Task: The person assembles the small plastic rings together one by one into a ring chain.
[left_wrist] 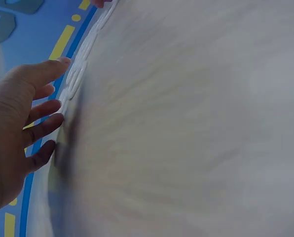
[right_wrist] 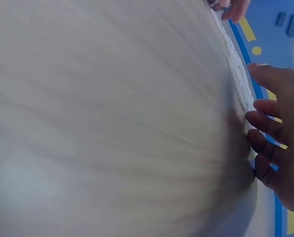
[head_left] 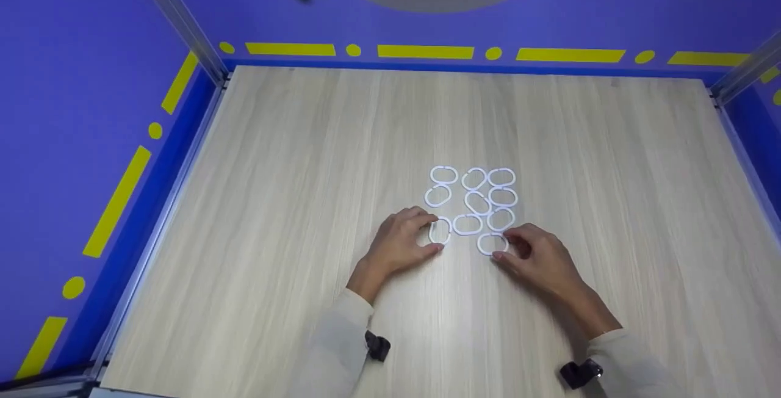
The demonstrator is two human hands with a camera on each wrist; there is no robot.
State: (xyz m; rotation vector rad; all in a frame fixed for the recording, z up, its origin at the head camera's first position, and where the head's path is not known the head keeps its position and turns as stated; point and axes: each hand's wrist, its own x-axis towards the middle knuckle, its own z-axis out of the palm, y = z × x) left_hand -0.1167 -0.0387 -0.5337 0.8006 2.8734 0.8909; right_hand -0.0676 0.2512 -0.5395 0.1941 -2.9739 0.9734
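Observation:
Several white oval rings (head_left: 503, 188), some with a small split showing, lie flat in a loose cluster on the wooden table. My left hand (head_left: 399, 240) spans the upright oval ring (head_left: 450, 231) at the near left, with a finger at its far end and the thumb at its near end. At the nearest ring (head_left: 479, 243), my right hand (head_left: 545, 262) pinches the right end between thumb and fingers. Seen edge-on, the rings form a thin white strip (left_wrist: 77, 79) beside the left fingertips, and a similar strip (right_wrist: 240, 81) beside the right thumb.
The light wood table (head_left: 293, 160) extends around the cluster. Blue panels (head_left: 79, 80) with yellow dashes stand along its left, back and right sides, joined by metal corner posts (head_left: 183, 19). A black wrist device (head_left: 378, 346) is on the left sleeve, another device (head_left: 581, 373) on the right.

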